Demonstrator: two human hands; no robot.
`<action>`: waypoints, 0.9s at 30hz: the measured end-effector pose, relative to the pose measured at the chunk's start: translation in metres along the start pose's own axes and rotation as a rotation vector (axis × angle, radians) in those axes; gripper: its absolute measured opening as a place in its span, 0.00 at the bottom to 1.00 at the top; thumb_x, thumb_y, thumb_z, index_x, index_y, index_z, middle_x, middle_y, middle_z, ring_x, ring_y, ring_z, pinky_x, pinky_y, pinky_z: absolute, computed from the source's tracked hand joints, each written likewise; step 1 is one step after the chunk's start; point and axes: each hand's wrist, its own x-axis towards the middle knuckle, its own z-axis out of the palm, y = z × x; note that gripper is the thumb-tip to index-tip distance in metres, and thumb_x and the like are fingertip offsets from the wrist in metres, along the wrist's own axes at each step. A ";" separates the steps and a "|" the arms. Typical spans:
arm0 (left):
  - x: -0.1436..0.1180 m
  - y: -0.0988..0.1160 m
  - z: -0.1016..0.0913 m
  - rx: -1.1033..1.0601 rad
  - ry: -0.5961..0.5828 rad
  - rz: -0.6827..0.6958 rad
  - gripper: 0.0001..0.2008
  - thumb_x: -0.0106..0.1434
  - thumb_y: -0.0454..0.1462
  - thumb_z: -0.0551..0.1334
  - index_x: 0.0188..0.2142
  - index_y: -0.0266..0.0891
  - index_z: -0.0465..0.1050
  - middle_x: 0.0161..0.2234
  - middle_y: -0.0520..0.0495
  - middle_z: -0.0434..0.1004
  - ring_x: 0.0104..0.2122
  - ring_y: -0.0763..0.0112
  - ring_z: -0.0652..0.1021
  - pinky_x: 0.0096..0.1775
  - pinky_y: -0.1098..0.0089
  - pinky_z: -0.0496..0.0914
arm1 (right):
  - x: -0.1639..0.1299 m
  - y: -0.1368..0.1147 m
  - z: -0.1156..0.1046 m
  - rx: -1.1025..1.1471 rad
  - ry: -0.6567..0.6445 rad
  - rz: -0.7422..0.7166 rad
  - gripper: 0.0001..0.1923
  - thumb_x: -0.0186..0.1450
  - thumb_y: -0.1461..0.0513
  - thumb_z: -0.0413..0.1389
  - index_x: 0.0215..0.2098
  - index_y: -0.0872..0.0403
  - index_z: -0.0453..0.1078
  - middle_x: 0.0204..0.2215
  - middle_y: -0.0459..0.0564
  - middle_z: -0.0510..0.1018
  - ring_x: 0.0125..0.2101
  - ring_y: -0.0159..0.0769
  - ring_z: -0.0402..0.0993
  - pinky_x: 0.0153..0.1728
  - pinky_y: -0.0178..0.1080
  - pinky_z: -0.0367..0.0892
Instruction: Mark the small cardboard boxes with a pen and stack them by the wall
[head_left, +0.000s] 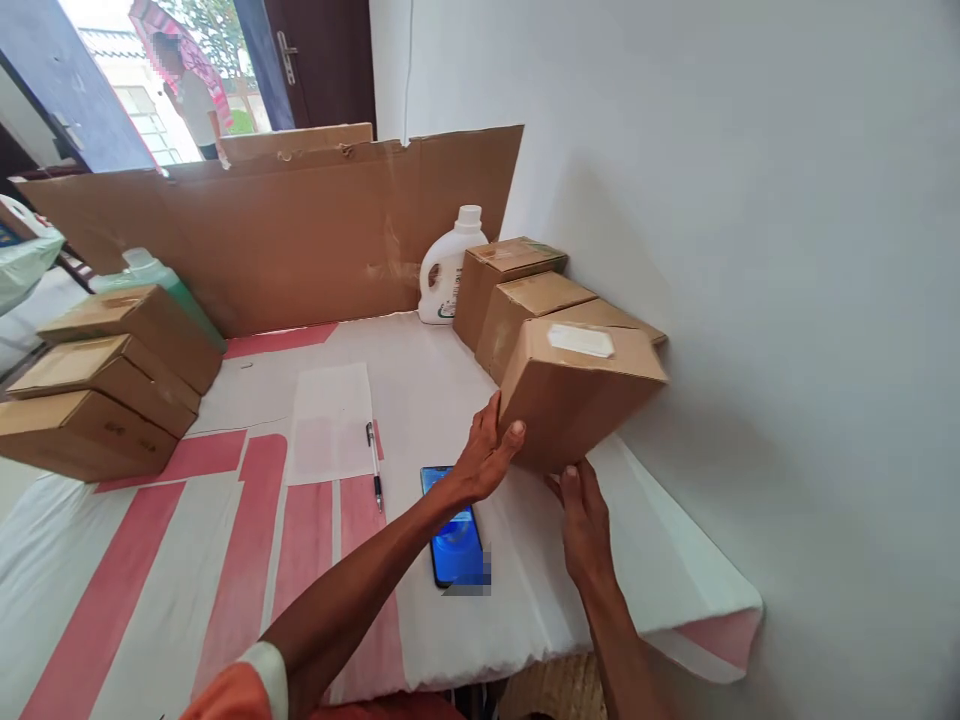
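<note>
Carton (577, 395) tilted above the surface (420, 380), against the wall beside two more cartons (517, 300). Left hand (487, 455) grasps its near side; right hand (585, 525) supports the underside.

A makeshift packing spot in a home: cardboard boxes (97, 390) stack on a cloth-covered table (187, 540), detergent bottle (444, 270) by the wall, front door (315, 60) open.

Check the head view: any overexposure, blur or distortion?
Head view: doorway blown out by daylight; wide-angle bend in the cardboard sheet; a blurred patch beside the phone; held box and both hands sharp, left hand, right hand.
</note>
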 end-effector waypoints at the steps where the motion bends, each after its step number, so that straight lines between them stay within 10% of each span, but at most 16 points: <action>1: -0.010 0.006 -0.010 0.012 0.018 0.030 0.44 0.72 0.63 0.46 0.77 0.40 0.41 0.76 0.37 0.46 0.75 0.55 0.48 0.74 0.53 0.45 | -0.006 -0.009 0.010 -0.005 -0.016 -0.012 0.32 0.72 0.40 0.51 0.67 0.44 0.65 0.68 0.53 0.69 0.65 0.49 0.66 0.64 0.54 0.63; 9: -0.172 0.028 -0.111 0.119 0.429 0.072 0.37 0.75 0.60 0.47 0.76 0.53 0.40 0.77 0.42 0.43 0.73 0.52 0.56 0.70 0.49 0.58 | -0.076 -0.051 0.127 0.086 -0.393 -0.084 0.24 0.72 0.44 0.53 0.58 0.49 0.69 0.55 0.55 0.79 0.54 0.47 0.76 0.53 0.48 0.73; 15: -0.279 -0.013 -0.128 0.078 0.737 -0.046 0.34 0.75 0.57 0.49 0.74 0.53 0.45 0.75 0.41 0.50 0.73 0.51 0.58 0.69 0.46 0.59 | -0.148 -0.022 0.190 0.066 -0.705 -0.117 0.24 0.75 0.49 0.52 0.66 0.44 0.65 0.63 0.54 0.74 0.63 0.49 0.71 0.63 0.53 0.67; 20: -0.303 -0.054 -0.134 -0.076 0.781 -0.092 0.35 0.75 0.59 0.46 0.72 0.46 0.53 0.71 0.35 0.61 0.68 0.50 0.67 0.66 0.45 0.64 | -0.159 0.012 0.196 -0.072 -0.676 -0.132 0.29 0.71 0.48 0.56 0.66 0.49 0.67 0.63 0.58 0.74 0.65 0.55 0.67 0.67 0.62 0.59; 27: -0.275 -0.062 -0.180 0.047 0.870 -0.176 0.34 0.73 0.60 0.50 0.69 0.45 0.61 0.69 0.37 0.64 0.69 0.52 0.65 0.68 0.48 0.61 | -0.155 0.018 0.200 -0.131 -0.638 -0.126 0.29 0.69 0.46 0.56 0.63 0.51 0.70 0.62 0.61 0.76 0.64 0.58 0.68 0.67 0.64 0.59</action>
